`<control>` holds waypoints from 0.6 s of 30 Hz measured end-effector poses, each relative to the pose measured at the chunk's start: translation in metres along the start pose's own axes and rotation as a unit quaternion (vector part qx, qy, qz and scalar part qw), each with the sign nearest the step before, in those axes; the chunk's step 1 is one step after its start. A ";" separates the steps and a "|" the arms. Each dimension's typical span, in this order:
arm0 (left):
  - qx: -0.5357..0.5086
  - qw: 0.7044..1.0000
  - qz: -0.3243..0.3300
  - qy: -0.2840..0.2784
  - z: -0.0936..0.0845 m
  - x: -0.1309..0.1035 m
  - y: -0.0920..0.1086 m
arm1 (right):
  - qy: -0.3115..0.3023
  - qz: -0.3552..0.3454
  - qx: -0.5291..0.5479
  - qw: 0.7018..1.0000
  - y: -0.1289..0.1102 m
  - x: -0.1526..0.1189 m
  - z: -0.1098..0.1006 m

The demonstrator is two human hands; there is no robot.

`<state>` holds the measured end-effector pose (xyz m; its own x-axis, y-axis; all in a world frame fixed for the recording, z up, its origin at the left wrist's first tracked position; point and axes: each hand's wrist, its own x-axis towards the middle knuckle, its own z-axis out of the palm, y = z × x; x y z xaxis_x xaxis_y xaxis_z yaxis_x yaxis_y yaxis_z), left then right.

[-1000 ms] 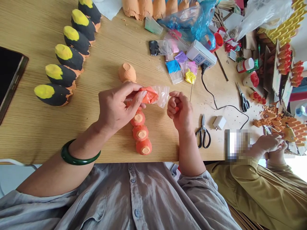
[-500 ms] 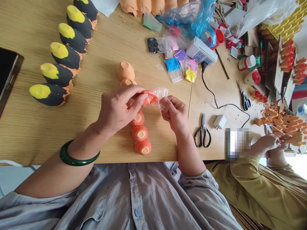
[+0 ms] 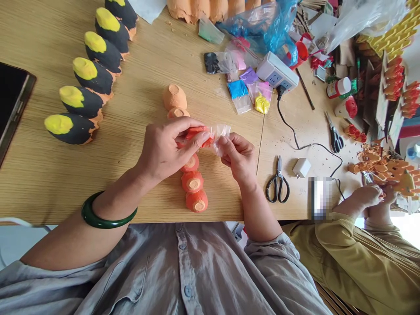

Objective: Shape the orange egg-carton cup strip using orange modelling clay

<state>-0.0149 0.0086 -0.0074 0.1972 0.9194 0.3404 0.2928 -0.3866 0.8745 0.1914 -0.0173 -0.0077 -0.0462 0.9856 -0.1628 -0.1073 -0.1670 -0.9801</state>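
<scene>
Between my two hands is a small clear plastic bag (image 3: 222, 131) with soft red-orange clay (image 3: 196, 132) in it. My left hand (image 3: 166, 146) pinches the clay end between thumb and fingers. The bag's clear end is gripped by my right hand (image 3: 240, 155). Beneath them on the table lies a row of orange egg-carton cups (image 3: 192, 181). The nearer cups are covered in red-orange around pale round tops, while the far ones are bare light orange. My left hand hides the middle of the row.
Black cups with yellow tops (image 3: 85, 68) line the left, near a dark phone (image 3: 13, 109). Clay bags (image 3: 238, 89), a power strip (image 3: 277, 72), black-handled scissors (image 3: 278, 181) and a white adapter (image 3: 301, 167) lie to the right. A co-worker's hands (image 3: 370, 197) hold orange carton pieces at far right.
The bag has been bunched up between my hands, and the clay sits further into my left hand's grip. The whole view has shifted slightly.
</scene>
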 end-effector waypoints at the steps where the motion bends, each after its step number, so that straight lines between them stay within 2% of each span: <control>1: 0.013 1.000 0.011 -0.001 0.000 0.000 0.001 | 0.005 -0.006 -0.007 1.000 0.000 0.000 -0.001; 3: 0.027 0.999 0.017 0.000 -0.001 0.000 0.002 | 0.009 -0.023 -0.023 0.999 0.000 -0.001 -0.002; 6: -0.012 1.000 -0.022 -0.018 -0.001 0.000 0.005 | -0.003 -0.048 -0.045 0.998 -0.005 -0.004 -0.004; 11: -0.104 0.988 -0.085 -0.080 -0.004 0.002 0.011 | -0.065 -0.067 -0.077 0.993 -0.012 -0.007 -0.001; 14: -0.111 0.987 -0.077 -0.086 -0.005 0.003 0.014 | -0.098 -0.071 -0.062 0.991 -0.011 -0.007 0.002; 18: -0.080 0.994 -0.034 -0.062 -0.006 0.002 0.014 | -0.105 -0.047 -0.041 0.993 -0.007 -0.007 0.005</control>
<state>-0.0154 0.0056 0.0079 0.2987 0.9230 0.2427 0.1591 -0.2989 0.9409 0.1876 -0.0229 0.0008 -0.2468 0.9677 -0.0518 -0.0393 -0.0634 -0.9972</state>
